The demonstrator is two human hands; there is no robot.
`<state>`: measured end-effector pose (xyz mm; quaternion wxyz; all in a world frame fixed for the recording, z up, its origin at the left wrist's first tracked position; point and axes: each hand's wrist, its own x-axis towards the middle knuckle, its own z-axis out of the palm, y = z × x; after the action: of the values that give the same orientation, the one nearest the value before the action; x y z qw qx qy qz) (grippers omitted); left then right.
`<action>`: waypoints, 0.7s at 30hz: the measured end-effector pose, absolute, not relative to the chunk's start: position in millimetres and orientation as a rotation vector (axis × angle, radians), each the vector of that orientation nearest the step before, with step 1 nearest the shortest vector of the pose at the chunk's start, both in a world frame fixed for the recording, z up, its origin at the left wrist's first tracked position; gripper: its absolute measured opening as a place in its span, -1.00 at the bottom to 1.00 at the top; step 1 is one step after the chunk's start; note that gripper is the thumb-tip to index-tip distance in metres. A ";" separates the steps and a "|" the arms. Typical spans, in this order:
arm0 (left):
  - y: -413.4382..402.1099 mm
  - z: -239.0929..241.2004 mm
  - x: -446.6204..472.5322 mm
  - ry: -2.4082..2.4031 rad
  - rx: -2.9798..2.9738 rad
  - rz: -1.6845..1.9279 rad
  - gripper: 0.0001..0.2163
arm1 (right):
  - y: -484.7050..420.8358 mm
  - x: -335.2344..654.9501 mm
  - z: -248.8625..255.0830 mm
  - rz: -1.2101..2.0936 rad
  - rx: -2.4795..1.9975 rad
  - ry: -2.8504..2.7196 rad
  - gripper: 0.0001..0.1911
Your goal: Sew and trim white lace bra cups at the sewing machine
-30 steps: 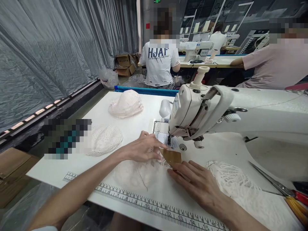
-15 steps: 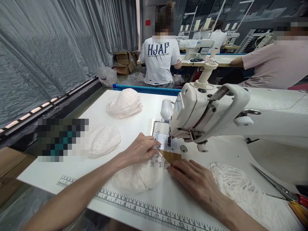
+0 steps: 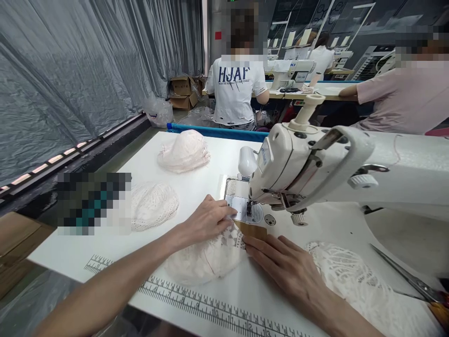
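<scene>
A pale pink lace piece [image 3: 203, 260] lies on the white sewing table [image 3: 196, 187] in front of the white sewing machine [image 3: 315, 164]. My left hand [image 3: 206, 220] rests flat on its upper edge, fingers stretched toward the needle plate [image 3: 245, 213]. My right hand [image 3: 280, 264] lies flat beside it, fingertips pressing the lace edge and a tan guide piece [image 3: 253, 230] just before the presser foot [image 3: 249, 208].
Two lace cups [image 3: 184, 150] [image 3: 154, 203] lie farther back on the table, and more lace [image 3: 354, 276] at the right. Scissors [image 3: 407, 276] lie at the right edge. A ruler strip [image 3: 217, 311] runs along the front. Other people sit at machines behind.
The lace piece has bunched up toward me under my hands, and my left hand has drawn back a little from the needle. The view has shifted slightly.
</scene>
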<state>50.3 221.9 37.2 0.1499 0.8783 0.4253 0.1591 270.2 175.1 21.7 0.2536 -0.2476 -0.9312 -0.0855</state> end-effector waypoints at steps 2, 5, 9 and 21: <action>222.4 36.1 52.0 1.287 2.656 0.516 -0.80 | 175.1 269.2 21.3 -0.247 -0.688 -2.533 -0.72; 217.2 38.9 57.2 1.378 2.929 0.678 -0.75 | 175.1 268.0 19.9 -0.256 -0.706 -2.526 -0.73; 197.5 44.1 66.0 1.278 3.097 0.667 -0.78 | 174.4 267.2 20.7 -0.270 -0.720 -2.482 -0.75; 218.3 38.5 71.0 1.183 2.917 0.333 -0.79 | 176.5 262.5 24.7 -0.275 -0.859 -2.457 -0.75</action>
<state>71.0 218.3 38.5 -0.0119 0.9215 0.3737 0.1051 262.5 176.5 24.7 0.2590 -0.3171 -0.9067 -0.1014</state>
